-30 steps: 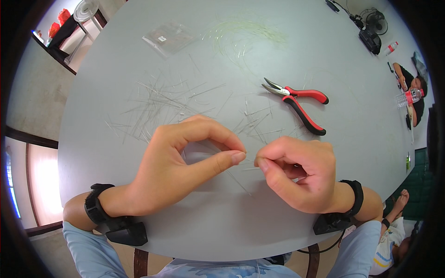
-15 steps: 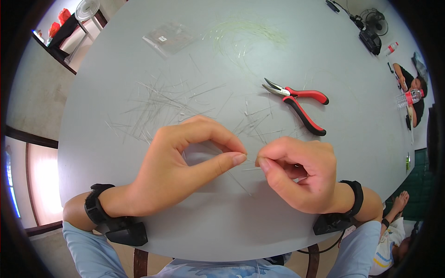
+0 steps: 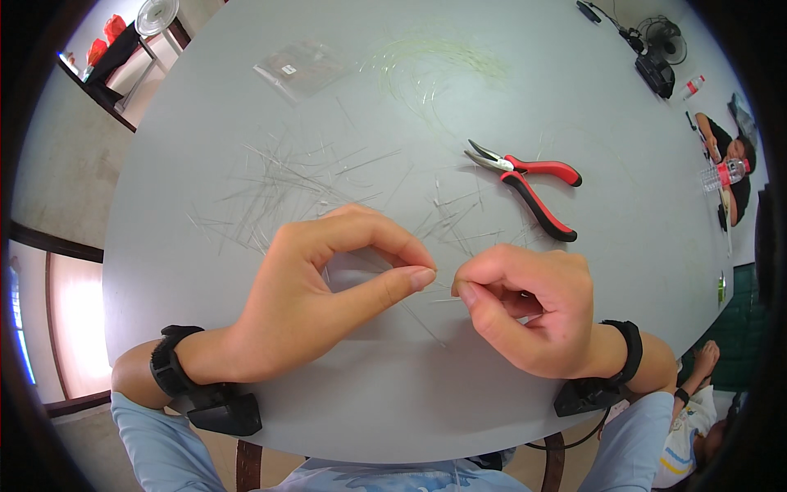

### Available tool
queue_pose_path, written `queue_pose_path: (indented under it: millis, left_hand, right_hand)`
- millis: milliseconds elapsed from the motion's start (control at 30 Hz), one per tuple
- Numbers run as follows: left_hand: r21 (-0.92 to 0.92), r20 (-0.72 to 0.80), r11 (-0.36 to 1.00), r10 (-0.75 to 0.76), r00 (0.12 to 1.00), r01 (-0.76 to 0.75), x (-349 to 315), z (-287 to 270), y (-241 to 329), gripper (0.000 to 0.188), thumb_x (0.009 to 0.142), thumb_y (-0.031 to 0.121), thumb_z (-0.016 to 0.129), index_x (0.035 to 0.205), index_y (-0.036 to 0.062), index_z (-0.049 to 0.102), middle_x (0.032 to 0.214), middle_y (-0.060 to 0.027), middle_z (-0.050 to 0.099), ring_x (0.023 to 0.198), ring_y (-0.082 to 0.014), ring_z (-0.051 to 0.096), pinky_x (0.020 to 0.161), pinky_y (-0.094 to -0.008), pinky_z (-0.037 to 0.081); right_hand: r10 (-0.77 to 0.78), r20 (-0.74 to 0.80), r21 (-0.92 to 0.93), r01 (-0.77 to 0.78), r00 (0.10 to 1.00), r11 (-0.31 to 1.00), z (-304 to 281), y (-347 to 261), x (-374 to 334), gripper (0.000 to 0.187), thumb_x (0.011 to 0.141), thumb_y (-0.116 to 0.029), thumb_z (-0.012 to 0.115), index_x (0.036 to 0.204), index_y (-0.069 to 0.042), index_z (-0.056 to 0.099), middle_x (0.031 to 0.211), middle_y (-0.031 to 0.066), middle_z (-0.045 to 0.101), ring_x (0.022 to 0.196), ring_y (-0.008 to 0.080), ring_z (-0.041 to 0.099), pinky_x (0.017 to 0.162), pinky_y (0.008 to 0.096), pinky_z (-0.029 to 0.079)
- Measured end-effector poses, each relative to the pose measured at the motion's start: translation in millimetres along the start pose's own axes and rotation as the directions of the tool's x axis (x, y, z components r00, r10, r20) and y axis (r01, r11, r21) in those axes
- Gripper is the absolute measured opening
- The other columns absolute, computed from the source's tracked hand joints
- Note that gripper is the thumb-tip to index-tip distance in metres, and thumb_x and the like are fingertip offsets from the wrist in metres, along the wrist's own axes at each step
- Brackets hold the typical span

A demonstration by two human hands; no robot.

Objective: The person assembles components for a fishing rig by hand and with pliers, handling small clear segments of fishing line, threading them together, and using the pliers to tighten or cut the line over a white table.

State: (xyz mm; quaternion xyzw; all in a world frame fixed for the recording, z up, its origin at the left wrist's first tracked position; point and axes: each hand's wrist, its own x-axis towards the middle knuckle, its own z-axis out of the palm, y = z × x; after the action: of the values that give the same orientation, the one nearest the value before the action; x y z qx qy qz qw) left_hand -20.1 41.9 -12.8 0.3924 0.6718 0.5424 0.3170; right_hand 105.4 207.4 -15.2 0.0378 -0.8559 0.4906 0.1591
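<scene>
My left hand (image 3: 320, 295) is closed in a pinch, thumb against forefinger. My right hand (image 3: 533, 307) faces it a short gap away, its thumb and forefinger also pressed together. A very fine strand shows faintly between the two sets of fingertips; its full length is too thin to make out. Below the fingertips a thin wire (image 3: 426, 326) runs slantwise. Beyond my left hand lies a loose heap of thin wire pins (image 3: 287, 180), and a smaller group of pins (image 3: 455, 215) lies beyond my right hand. Bent-nose pliers (image 3: 529, 184) with red and black handles rest partly open past them.
A clear plastic bag (image 3: 299, 70) lies at the far left of the grey table (image 3: 385, 410). Pale greenish clear line (image 3: 443, 61) spreads at the far middle. A co-worker (image 3: 725, 164) and water bottles (image 3: 725, 174) are at the right edge, near a fan (image 3: 662, 39).
Both hands hold nearly the same pose and place. The right hand's fingers have shifted only very slightly.
</scene>
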Motion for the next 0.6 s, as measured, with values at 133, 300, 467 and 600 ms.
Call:
queue_pose_path:
  millis: [133,300,467,600]
  left_hand:
    - [0.003,0.005,1.0,0.012,1.0,-0.012,0.0,-0.1,0.1,0.008,0.078,-0.001,0.064,0.085,-0.0006,0.064,0.087,-0.0077,0.062,0.098,-0.019,0.053,0.084,-0.0306,0.04]
    - [-0.014,0.007,1.0,-0.008,1.0,0.008,0.2,-0.3,0.8,0.006,0.079,-0.001,0.063,0.085,-0.0006,0.064,0.085,-0.0073,0.062,0.098,-0.0187,0.053,0.083,-0.0303,0.04]
    - [0.004,0.017,1.0,0.006,1.0,-0.006,0.3,0.2,-0.2,0.006,0.079,-0.001,0.063,0.085,-0.0003,0.064,0.085,-0.0064,0.063,0.098,-0.0186,0.052,0.083,-0.0305,0.04]
    - [0.021,0.026,1.0,0.021,0.999,-0.022,0.6,-0.1,-1.7,0.006,0.079,-0.001,0.063,0.084,0.0001,0.064,0.085,-0.0054,0.064,0.099,-0.0187,0.052,0.085,-0.0308,0.039]
  right_hand:
    - [-0.01,0.0,-0.009,0.01,1.0,1.0,0.2,-0.1,0.3,0.008,0.072,0.002,0.058,0.077,-0.005,0.057,0.054,-0.0006,0.05,0.04,0.0067,0.036,0.037,0.0217,0.026]
    - [-0.007,-0.001,0.003,0.007,1.0,1.0,0.3,-0.7,0.5,0.008,0.073,0.002,0.057,0.077,-0.004,0.058,0.054,-0.0004,0.05,0.04,0.0068,0.036,0.038,0.0217,0.027]
    - [-0.006,-0.003,0.003,0.006,1.0,1.0,0.1,-0.7,-0.2,0.007,0.073,0.002,0.058,0.077,-0.004,0.058,0.055,-0.0005,0.05,0.041,0.0065,0.035,0.038,0.0217,0.026]
    - [0.02,-0.003,0.042,-0.02,1.0,0.999,1.1,0.7,-0.1,0.007,0.074,0.001,0.058,0.077,-0.004,0.058,0.054,-0.0008,0.049,0.04,0.0063,0.034,0.038,0.0215,0.025]
